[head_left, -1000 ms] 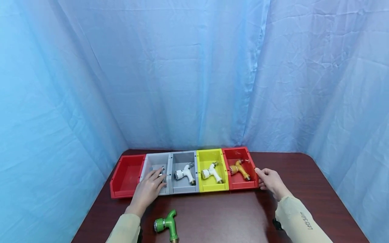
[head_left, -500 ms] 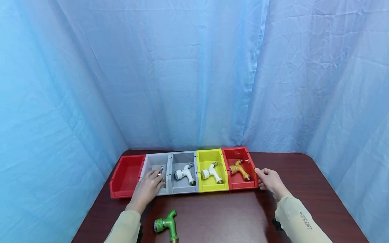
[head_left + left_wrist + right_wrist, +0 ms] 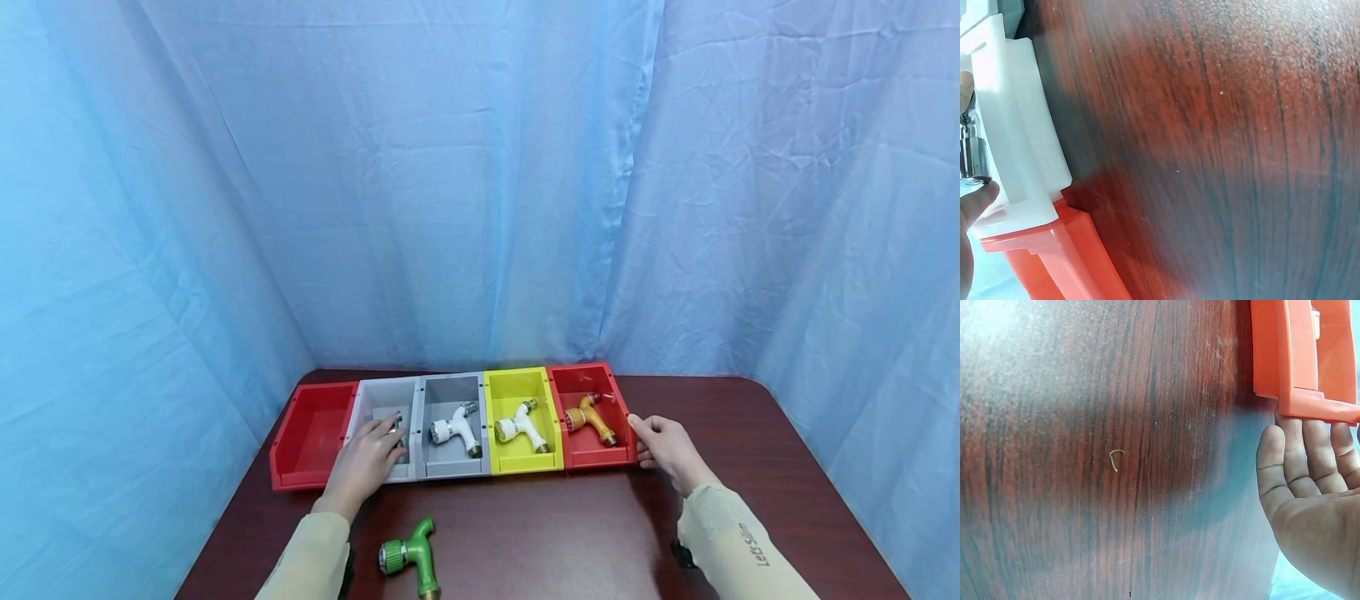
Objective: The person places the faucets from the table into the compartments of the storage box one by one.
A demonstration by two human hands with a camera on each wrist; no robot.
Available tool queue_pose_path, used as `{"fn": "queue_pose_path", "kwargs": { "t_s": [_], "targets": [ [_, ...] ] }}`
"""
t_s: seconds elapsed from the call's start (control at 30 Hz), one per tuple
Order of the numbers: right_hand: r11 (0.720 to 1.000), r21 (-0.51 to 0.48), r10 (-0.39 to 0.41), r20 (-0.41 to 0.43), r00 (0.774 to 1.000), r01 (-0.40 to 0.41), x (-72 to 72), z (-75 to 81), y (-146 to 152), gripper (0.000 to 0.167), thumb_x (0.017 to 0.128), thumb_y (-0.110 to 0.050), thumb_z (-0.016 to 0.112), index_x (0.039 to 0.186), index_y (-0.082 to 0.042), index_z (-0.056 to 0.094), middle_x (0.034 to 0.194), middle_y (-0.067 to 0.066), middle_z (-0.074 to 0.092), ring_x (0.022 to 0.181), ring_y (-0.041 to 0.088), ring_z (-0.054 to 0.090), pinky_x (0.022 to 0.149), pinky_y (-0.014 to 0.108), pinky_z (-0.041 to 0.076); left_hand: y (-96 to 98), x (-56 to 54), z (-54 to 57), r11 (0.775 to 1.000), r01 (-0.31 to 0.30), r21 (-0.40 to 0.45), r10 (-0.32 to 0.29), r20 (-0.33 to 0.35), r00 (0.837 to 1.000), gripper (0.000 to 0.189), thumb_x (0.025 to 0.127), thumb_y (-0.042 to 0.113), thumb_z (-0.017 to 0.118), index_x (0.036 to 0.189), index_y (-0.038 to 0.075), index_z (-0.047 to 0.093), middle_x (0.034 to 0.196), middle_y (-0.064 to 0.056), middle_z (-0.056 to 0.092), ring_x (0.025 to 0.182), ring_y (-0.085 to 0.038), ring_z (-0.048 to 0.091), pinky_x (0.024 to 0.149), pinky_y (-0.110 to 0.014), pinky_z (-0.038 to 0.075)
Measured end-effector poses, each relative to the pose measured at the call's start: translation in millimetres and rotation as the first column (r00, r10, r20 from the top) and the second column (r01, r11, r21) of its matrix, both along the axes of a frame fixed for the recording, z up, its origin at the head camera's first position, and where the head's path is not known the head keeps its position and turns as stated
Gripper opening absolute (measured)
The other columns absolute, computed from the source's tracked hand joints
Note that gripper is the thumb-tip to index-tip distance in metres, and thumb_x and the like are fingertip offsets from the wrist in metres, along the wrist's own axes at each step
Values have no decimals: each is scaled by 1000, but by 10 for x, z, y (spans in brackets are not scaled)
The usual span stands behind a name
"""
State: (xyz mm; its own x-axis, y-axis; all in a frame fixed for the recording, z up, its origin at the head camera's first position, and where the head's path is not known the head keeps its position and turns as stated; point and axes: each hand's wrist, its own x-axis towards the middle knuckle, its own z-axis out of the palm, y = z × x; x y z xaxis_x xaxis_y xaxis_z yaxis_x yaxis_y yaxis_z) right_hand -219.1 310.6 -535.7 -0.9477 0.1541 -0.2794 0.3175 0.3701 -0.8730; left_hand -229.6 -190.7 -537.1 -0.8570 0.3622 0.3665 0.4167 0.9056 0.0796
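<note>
My left hand (image 3: 362, 468) reaches into the pale grey-white bin (image 3: 1022, 125), its fingers over a chrome tap (image 3: 974, 153). In the left wrist view the thumb is at one end of this tap and a finger at the other; the hand hides most of it. At the right end of the row, my right hand (image 3: 669, 450) rests its fingers against the outer side of a red bin (image 3: 628, 417). A yellow-orange tap (image 3: 592, 419) lies inside that bin. White taps lie in the grey bin (image 3: 453, 468) and the yellow bin (image 3: 527, 465).
Another red bin (image 3: 315, 433) ends the row on the left. A green tap (image 3: 420, 554) lies on the dark wood table (image 3: 555, 533) in front. A small yellowish curved scrap (image 3: 1114, 459) is on the table near the right hand. Blue curtains (image 3: 480, 183) surround the table.
The left hand stays in the pale bin, shifting only very slightly over the chrome tap. The bin row has slid a touch leftward. The right hand keeps its contact with the red bin.
</note>
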Motion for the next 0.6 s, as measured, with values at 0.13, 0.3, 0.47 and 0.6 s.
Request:
{"fn": "queue_pose_path", "kwargs": {
  "t_s": [0.13,0.3,0.47,0.6],
  "targets": [
    [1000,-2,1,-3,1000,-1,-1,-5,-2,47,106,-45,53,99,1,56,89,12,60,77,20,62,76,37,61,-6,-15,-37,1000,0,-11,1,21,1000,41,86,23,83,124,10,75,138,-14,64,121,-35,61,94,-51,58],
    [1000,-4,1,-5,1000,-1,-8,-9,1,48,106,-46,53,99,1,56,90,13,60,78,21,62,76,37,61,-1,-27,-41,1000,-19,-8,20,67,998,41,88,23,82,127,11,74,140,-13,63,124,-36,59,96,-53,57],
    [1000,-1,-9,8,1000,9,-6,-14,-3,46,106,-44,53,101,1,56,91,14,61,78,21,62,76,36,61,7,-36,-35,1000,-24,-3,24,78,997,41,88,23,81,127,11,74,140,-13,63,124,-36,59,96,-53,57],
    [1000,1,-10,17,1000,10,-2,-9,-4,45,106,-44,53,101,1,56,92,14,61,79,21,62,74,34,61,9,-45,-35,1000,-17,7,17,81,997,41,88,23,81,127,10,74,140,-14,63,124,-36,59,97,-52,56]
  ]
}}
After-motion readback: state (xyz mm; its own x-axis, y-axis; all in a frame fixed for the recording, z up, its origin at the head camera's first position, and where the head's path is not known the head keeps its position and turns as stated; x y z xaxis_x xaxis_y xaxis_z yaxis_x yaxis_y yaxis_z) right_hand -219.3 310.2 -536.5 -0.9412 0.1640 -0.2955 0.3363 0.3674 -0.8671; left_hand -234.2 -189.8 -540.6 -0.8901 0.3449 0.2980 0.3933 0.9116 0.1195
